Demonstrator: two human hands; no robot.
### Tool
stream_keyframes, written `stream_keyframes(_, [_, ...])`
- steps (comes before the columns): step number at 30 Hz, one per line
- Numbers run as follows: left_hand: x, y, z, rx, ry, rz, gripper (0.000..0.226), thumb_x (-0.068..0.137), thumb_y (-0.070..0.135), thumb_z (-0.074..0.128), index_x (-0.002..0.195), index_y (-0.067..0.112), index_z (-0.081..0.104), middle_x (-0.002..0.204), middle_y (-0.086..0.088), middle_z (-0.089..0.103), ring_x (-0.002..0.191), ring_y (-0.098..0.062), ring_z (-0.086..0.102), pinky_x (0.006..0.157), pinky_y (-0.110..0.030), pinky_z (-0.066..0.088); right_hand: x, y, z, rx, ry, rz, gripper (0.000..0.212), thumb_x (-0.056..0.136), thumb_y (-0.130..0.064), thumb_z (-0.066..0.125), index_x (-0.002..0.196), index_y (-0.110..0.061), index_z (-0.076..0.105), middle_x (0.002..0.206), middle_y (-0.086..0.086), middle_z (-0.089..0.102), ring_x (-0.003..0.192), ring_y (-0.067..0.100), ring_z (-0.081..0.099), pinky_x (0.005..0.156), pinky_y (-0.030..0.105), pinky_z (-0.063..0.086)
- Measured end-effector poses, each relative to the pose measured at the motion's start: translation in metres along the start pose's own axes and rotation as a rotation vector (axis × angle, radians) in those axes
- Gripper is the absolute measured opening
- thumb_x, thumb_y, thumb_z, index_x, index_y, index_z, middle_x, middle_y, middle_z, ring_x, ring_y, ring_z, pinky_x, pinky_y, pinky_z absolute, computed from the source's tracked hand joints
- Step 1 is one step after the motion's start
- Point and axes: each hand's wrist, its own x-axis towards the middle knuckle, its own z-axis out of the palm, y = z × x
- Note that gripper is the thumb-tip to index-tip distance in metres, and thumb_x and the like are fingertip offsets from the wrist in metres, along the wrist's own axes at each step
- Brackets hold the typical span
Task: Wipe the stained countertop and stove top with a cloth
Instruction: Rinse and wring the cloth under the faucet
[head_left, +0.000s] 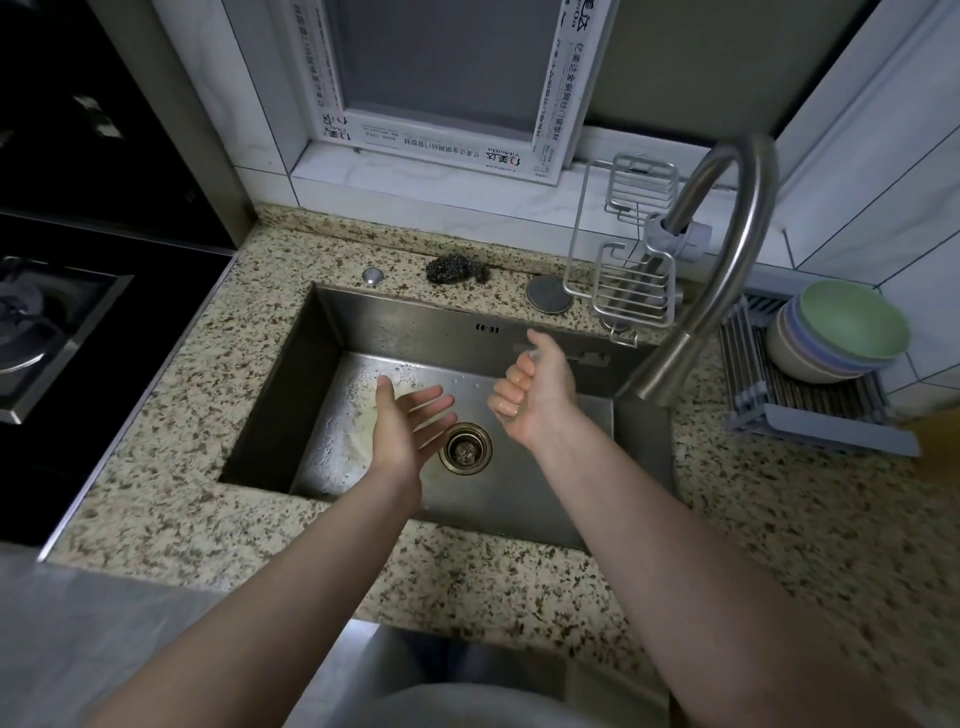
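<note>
While left hand (410, 423) flat, right hand (530, 389) curled empty over sink (545, 499), faucet (727, 260) just right, scourer (457, 270) behind

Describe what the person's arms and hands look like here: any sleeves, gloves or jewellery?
Both forearms are bare up to the frame's edge, no sleeves in sight. The left hand and right hand wear no gloves, rings or watch. The right hand's fingers glisten as if wet.

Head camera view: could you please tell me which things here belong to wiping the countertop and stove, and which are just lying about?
Belongs to the job:
countertop
stove top
left hand
right hand
No cloth is in view.

Just lying about:
steel scourer
stacked bowls
wire rack
faucet
sink
</note>
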Motion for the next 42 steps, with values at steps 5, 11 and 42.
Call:
stream_keyframes(5, [-0.01, -0.006, 0.002, 0.022, 0.018, 0.02, 0.06, 0.107, 0.053, 0.026, 0.111, 0.011, 0.069, 0.107, -0.006, 0.076, 0.101, -0.023, 0.072, 0.092, -0.034, 0.054, 0.012, 0.006, -0.019, -0.05, 0.093, 0.005, 0.044, 0.102, -0.038, 0.054, 0.063, -0.022, 0.039, 0.053, -0.005, 0.029, 0.043, 0.011, 0.023, 0.039, 0.024, 0.016])
stream_keyframes(11, [-0.015, -0.015, 0.011, 0.317, -0.089, 0.076, 0.02, 0.101, 0.017, 0.057, 0.114, 0.007, 0.07, 0.117, -0.013, 0.073, 0.109, -0.029, 0.07, 0.093, -0.034, 0.055, 0.009, 0.006, -0.048, 0.067, -0.16, 0.102, 0.036, 0.107, -0.046, 0.045, 0.112, -0.014, 0.061, 0.102, 0.008, 0.07, 0.105, 0.027, 0.067, 0.1, 0.042, 0.049])
stream_keyframes(42, [-0.028, 0.043, 0.004, 0.138, -0.253, 0.399, 0.032, 0.091, -0.012, 0.06, 0.113, 0.011, 0.066, 0.112, -0.013, 0.069, 0.103, -0.022, 0.064, 0.089, -0.032, 0.055, -0.045, -0.012, -0.041, -0.769, -0.309, -0.708, 0.02, 0.088, -0.008, 0.079, 0.087, -0.027, 0.074, 0.094, -0.008, 0.076, 0.095, 0.013, 0.072, 0.085, 0.021, 0.055])
